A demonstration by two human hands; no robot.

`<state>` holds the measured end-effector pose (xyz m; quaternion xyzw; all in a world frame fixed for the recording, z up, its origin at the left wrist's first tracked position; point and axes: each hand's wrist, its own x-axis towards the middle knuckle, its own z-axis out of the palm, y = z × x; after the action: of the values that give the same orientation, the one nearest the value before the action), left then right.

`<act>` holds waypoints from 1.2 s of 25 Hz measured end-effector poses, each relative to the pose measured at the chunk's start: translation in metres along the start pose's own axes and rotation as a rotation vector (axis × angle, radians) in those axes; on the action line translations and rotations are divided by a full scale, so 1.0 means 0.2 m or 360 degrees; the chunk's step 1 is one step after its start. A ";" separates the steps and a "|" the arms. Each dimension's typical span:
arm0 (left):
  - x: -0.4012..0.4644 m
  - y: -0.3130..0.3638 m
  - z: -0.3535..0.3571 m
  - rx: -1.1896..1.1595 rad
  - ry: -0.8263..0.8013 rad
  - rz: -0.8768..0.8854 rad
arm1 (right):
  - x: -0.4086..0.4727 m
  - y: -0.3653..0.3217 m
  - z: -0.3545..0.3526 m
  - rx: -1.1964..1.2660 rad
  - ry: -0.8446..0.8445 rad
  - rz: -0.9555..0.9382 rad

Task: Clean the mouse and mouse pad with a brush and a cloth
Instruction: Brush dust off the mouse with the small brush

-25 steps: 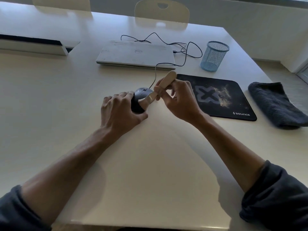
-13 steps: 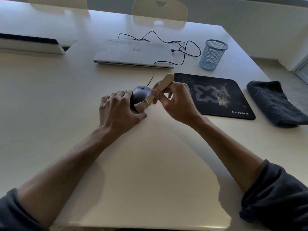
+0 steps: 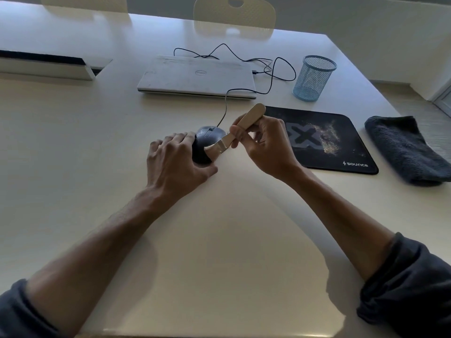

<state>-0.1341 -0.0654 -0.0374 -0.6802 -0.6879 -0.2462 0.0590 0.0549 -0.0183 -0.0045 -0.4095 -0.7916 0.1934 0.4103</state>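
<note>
A dark wired mouse sits on the pale table, left of the black mouse pad, which carries a patch of light dust. My left hand grips the mouse from its left side, fingers curled over it. My right hand holds a small brush by its wooden handle. The bristles touch the mouse's right side. A dark folded cloth lies to the right of the pad.
A closed white laptop lies behind the mouse, with a black cable looping beside it. A blue mesh pen cup stands at the back right. A long white box is at the far left. A chair stands beyond the table.
The brush head has shifted slightly along the mouse's right side. My left hand keeps its hold on the mouse. Pad and cloth have not moved.
</note>
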 end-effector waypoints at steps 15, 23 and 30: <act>0.00 -0.01 -0.01 0.0024 -0.0087 0.0007 | 0.05 0.13 -0.09 0.0225 0.0254 0.0250; -0.03 0.19 -0.01 0.0163 -0.0100 0.0421 | 0.12 0.22 -0.44 0.0200 0.0529 0.0327; 0.00 0.62 0.18 -0.0095 -0.0308 0.0738 | -0.01 0.53 -0.85 -0.0156 0.0525 0.0487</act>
<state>-0.0052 -0.0559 -0.0376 -0.8416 -0.5085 -0.1800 0.0277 0.2436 0.0371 0.0265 -0.5704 -0.6508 0.1452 0.4797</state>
